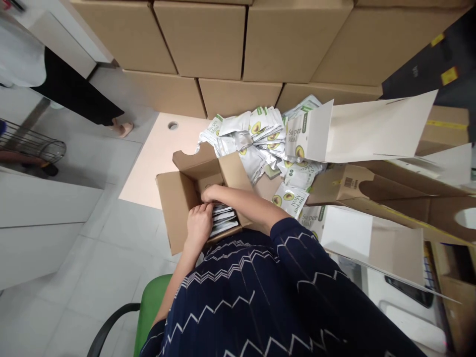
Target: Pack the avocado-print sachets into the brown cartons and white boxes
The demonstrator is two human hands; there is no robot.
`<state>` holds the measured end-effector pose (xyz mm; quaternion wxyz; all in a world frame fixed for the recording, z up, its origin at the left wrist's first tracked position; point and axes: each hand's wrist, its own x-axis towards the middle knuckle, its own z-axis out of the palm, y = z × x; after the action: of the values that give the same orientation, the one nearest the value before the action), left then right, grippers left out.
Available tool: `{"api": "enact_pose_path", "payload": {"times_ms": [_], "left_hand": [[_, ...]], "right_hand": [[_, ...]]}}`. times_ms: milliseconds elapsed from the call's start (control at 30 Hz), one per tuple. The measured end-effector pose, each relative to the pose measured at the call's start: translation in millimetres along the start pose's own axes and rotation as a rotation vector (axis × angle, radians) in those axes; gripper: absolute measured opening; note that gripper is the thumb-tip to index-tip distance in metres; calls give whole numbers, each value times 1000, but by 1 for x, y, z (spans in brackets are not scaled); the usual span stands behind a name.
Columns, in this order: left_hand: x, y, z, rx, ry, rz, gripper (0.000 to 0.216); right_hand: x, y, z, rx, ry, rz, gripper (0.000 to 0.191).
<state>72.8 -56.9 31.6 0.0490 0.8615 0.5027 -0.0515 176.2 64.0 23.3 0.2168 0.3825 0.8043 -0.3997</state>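
An open brown cardboard box (174,208) sits at the table's edge, close to my body. Inside it stands a row of silver-white sachets (225,220). My left hand (199,225) is down in the box with its fingers curled against the ends of the sachets. My right hand (212,194) reaches across into the box from the right, fingers bent down on top of the sachets at the far end. Whether either hand actually grips a sachet is hidden by the fingers and the box wall.
A loose heap of avocado-printed sachets (260,139) lies on the pale table (156,158) behind the box. Open white cartons (372,131) and brown cartons (390,193) stand to the right. Stacked cardboard boxes (208,39) wall off the back. Another person's foot (122,129) is on the floor at left.
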Motion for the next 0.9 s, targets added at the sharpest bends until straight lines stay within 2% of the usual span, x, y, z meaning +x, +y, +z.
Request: {"api": "enact_pose_path", "payload": {"times_ms": [100,200,267,300,333,367,400,433,500,567,600,667,733,900], "left_hand": [[0,-3,1,3,1,1,33],[-2,-5,2,-4,11,6,32],[-3,-5,2,-8,18,4,32],[-3,-5,2,-9,21,4,32],[-4,-5,2,-10,21,5,32],[-4,-5,2,-8,21,7,33],[-4,-5,2,-5,21,10,33],[-4,-5,2,-1,22,13,33],[-4,-5,2,8,24,15,32],[-4,-4,1,13,28,13,31],[-3,-4,1,13,30,12,31],[-3,-3,1,10,32,10,31],[-4,-3,0,6,31,10,32],[-6,-3,0,3,36,12,33]], "right_hand": [[-25,-5,-14,103,194,-61,20],[-74,13,-25,535,470,-339,29],[-107,40,-25,780,714,-423,35],[-119,57,-21,845,876,-369,39],[-127,76,-15,875,1042,-251,43],[-130,94,-8,866,1172,-82,44],[-129,112,2,813,1245,110,45],[-124,129,12,723,1249,288,46],[-107,153,34,525,1107,535,67],[-86,165,55,388,933,651,93],[-76,167,64,349,878,682,99],[-61,166,79,292,845,723,94],[-53,160,89,226,867,743,82],[-52,160,101,172,846,742,72]]}}
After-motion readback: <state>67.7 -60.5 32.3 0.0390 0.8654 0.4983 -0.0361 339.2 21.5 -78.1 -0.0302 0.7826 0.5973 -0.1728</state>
